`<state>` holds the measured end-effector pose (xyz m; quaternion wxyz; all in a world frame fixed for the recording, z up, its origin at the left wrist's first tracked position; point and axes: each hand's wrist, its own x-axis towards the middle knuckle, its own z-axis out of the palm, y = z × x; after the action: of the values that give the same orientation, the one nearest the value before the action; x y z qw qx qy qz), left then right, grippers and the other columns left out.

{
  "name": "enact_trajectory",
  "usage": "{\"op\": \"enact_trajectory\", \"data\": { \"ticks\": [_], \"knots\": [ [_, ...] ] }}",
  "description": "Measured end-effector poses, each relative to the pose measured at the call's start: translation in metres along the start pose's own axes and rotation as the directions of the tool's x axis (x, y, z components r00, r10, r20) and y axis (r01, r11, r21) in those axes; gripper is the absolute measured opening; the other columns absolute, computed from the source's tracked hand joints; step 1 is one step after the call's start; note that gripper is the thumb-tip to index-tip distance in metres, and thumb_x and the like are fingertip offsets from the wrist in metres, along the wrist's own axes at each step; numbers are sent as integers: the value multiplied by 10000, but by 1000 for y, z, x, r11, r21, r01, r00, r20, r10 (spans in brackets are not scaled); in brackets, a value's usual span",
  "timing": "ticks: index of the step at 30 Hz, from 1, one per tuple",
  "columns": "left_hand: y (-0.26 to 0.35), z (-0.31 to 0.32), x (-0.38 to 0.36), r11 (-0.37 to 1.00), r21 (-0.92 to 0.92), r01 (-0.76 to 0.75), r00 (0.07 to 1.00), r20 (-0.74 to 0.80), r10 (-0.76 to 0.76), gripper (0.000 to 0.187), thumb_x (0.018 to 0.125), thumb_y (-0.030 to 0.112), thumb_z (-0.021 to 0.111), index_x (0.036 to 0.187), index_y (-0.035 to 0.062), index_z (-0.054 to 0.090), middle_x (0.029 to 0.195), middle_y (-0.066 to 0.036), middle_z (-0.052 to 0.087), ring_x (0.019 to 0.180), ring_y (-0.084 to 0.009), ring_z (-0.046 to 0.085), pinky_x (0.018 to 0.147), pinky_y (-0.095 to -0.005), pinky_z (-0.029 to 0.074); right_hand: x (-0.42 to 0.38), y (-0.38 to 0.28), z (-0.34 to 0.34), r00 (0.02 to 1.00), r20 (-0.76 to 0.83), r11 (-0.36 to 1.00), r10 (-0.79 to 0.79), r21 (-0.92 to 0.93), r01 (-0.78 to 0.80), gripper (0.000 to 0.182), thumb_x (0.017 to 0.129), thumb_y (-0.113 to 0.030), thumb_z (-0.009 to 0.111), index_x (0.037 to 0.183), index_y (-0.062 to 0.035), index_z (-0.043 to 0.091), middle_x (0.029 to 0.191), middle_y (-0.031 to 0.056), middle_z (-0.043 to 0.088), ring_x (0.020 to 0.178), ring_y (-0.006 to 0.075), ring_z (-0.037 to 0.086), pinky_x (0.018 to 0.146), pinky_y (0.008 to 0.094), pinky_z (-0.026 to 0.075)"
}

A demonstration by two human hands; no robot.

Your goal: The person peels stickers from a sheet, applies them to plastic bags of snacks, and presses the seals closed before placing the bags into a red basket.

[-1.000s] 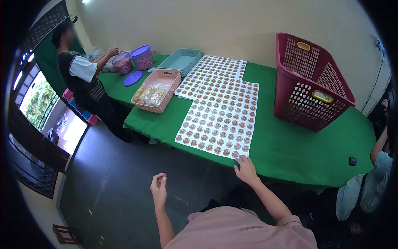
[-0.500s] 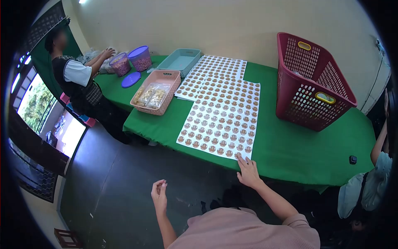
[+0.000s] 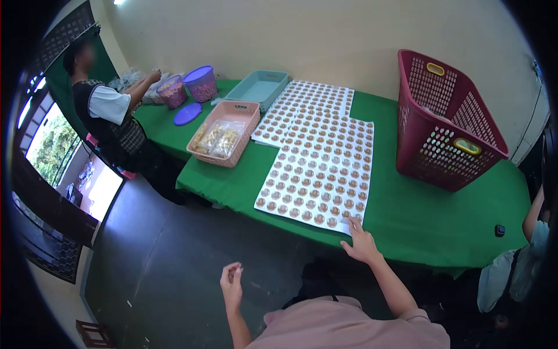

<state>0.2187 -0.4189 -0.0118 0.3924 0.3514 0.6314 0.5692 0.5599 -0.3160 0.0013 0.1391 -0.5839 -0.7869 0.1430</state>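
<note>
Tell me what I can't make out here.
In the head view:
Wording on the round brown labels of the white paper sheets: too small.
Bottom of the tall maroon perforated plastic basket: hidden by its walls.
Whether the bare left hand pinches anything: too small to tell.
Small black boxy object: too small to identify.
Person at right: cropped by the edge.

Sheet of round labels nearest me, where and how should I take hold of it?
Probably best pinched at its near right corner, thumb below and fingers above, coming from your side of the table. The sheet lies thin and flat, that corner is close to the front edge of the green cloth, and your right hand has a finger near it.
</note>
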Motion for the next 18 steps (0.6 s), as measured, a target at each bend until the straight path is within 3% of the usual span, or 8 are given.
{"op": "enact_trajectory", "data": {
  "ticks": [2,4,11,13,14,16,18],
  "knots": [
    [-6,-4,1,1000,5,1,1000,-16,-1,160,840,106,491,965,14,528,905,-55,560,815,-114,529,751,-219,409,2,-3,-4,993,-28,992,112,58,-110,595,711,-221,573,1185,61,347,1268,141,327,881,369,536,760,421,448],
    [-5,-4,4,997,23,79,996,-30,-79,151,836,74,493,954,-14,525,896,-67,561,818,-121,525,775,-239,411,9,4,-1,989,-88,990,121,79,-114,579,716,-223,566,1185,42,355,1259,138,338,905,363,529,763,430,447],
    [19,1,52,999,15,52,998,-28,-51,148,835,68,488,954,-8,531,877,-67,560,801,-124,526,775,-242,414,32,13,0,950,-9,907,311,302,-294,575,718,-235,576,1174,49,372,1242,154,358,917,346,528,770,391,448],
    [23,3,73,999,26,30,999,-16,-29,150,837,67,485,958,-9,528,888,-70,559,809,-125,527,781,-243,413,40,27,12,946,-187,952,263,209,-223,599,714,-251,611,1170,66,387,1227,180,364,904,302,554,733,357,465],
    [24,6,85,1000,27,5,1000,-13,-5,152,839,66,481,962,-10,525,898,-73,559,817,-126,528,787,-244,413,43,34,16,944,-189,951,270,207,-230,599,714,-251,611,1170,66,387,1227,180,364,904,302,554,733,357,465],
    [35,12,100,1000,26,14,1000,7,-14,155,843,66,475,968,-14,519,907,-75,558,840,-127,527,796,-245,411,43,28,8,985,-24,977,172,130,-168,618,691,-286,626,1187,-5,388,1229,161,356,952,316,516,781,393,439],
    [48,23,114,999,45,-15,1000,27,13,157,845,69,474,967,-19,516,905,-76,556,864,-132,525,807,-248,409,48,19,-1,970,26,948,242,207,-242,618,673,-309,649,1183,-53,414,1205,170,365,953,312,515,797,396,431]
  ]
}}
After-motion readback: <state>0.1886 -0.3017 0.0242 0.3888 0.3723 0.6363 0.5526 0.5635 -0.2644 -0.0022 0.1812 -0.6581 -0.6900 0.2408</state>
